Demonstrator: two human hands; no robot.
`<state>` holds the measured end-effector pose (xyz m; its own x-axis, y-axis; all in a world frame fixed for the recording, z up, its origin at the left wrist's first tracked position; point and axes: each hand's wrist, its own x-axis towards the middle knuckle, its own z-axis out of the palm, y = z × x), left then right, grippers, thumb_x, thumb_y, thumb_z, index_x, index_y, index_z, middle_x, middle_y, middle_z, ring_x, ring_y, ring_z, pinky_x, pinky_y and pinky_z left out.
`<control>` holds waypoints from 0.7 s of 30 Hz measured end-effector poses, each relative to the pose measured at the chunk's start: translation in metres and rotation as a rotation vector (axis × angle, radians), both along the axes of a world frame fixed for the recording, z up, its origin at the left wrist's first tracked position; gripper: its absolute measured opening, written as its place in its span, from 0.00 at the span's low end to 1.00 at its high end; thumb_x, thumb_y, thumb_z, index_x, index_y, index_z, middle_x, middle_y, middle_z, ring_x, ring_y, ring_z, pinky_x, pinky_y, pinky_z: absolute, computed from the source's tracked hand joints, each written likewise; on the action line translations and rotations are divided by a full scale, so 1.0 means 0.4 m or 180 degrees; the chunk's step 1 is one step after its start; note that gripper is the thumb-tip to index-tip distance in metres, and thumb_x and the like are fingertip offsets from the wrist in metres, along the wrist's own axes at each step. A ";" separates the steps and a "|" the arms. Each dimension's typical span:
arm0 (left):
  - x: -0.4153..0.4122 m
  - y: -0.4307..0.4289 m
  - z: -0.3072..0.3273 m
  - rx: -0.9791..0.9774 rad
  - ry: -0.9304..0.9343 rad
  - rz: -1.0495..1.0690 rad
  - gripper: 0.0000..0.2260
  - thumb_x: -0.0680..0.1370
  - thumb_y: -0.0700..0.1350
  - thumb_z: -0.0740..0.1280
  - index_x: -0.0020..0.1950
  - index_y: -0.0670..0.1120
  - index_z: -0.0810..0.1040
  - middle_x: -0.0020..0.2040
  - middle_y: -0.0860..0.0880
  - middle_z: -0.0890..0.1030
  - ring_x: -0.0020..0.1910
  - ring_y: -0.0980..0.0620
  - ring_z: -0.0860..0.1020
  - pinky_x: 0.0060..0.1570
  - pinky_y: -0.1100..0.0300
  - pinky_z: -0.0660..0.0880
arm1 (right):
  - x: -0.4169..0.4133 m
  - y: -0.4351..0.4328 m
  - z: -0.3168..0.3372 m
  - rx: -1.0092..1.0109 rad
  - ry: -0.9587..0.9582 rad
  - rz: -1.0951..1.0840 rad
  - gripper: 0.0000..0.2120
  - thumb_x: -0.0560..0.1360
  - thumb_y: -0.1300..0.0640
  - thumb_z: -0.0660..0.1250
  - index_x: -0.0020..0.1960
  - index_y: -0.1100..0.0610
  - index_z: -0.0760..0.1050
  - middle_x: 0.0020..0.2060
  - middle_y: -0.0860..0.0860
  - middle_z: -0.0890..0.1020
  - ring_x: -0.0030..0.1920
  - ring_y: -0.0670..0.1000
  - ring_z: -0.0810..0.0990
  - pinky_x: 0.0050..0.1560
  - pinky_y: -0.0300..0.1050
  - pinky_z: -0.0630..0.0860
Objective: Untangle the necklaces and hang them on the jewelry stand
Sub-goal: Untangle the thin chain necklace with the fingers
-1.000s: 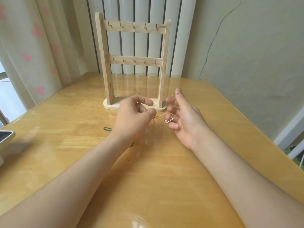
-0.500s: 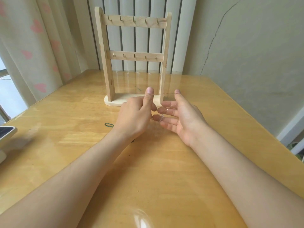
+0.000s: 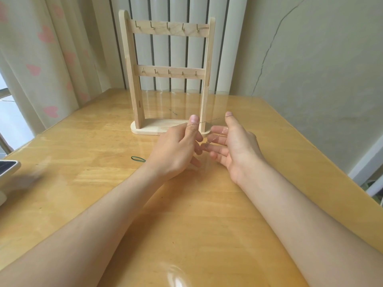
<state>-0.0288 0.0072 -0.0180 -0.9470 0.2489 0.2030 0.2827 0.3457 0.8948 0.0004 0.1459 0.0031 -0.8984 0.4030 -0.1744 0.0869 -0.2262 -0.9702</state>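
Necklace (image 3: 211,120), a thin chain, stretched taut above the table (image 3: 83,172) between two thumbs. Left hand (image 3: 176,148): fingers curled in, raised thumb hooking the chain. Right hand (image 3: 234,146), at its 3 o'clock: fingers spread, chain over the thumb tip and draped across them (a small pendant hangs between the hands). Jewelry stand (image 3: 132,79) upright at 12 o'clock. Green loop (image 3: 137,159) at the left hand's 9 o'clock.

My left hand (image 3: 176,150) hides its fingertips and part of the green band (image 3: 137,158). The chain (image 3: 211,120) is too fine to trace. The left edge crops the white device (image 3: 8,172).
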 end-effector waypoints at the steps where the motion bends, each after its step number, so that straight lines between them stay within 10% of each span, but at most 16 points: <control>1: 0.000 0.001 0.002 0.0047 -0.0044 -0.0030 0.31 0.85 0.68 0.50 0.52 0.45 0.82 0.42 0.47 0.87 0.35 0.44 0.87 0.41 0.52 0.81 | 0.001 0.000 0.002 -0.0039 0.0032 -0.0041 0.23 0.84 0.39 0.64 0.52 0.59 0.84 0.43 0.55 0.87 0.35 0.56 0.88 0.33 0.44 0.79; 12: 0.006 -0.011 0.027 0.0578 -0.0711 -0.0151 0.31 0.84 0.69 0.52 0.58 0.43 0.79 0.45 0.44 0.89 0.35 0.44 0.87 0.38 0.55 0.84 | 0.011 0.004 0.010 0.0051 0.0529 -0.0323 0.11 0.82 0.54 0.72 0.50 0.63 0.81 0.45 0.59 0.88 0.36 0.60 0.89 0.36 0.50 0.85; 21: 0.018 -0.013 0.039 0.1060 -0.1036 -0.0388 0.38 0.79 0.76 0.51 0.39 0.42 0.76 0.53 0.41 0.88 0.40 0.40 0.88 0.43 0.47 0.85 | -0.001 0.008 -0.003 0.1185 0.1076 0.0000 0.04 0.83 0.63 0.68 0.56 0.58 0.82 0.52 0.53 0.84 0.39 0.53 0.90 0.39 0.50 0.87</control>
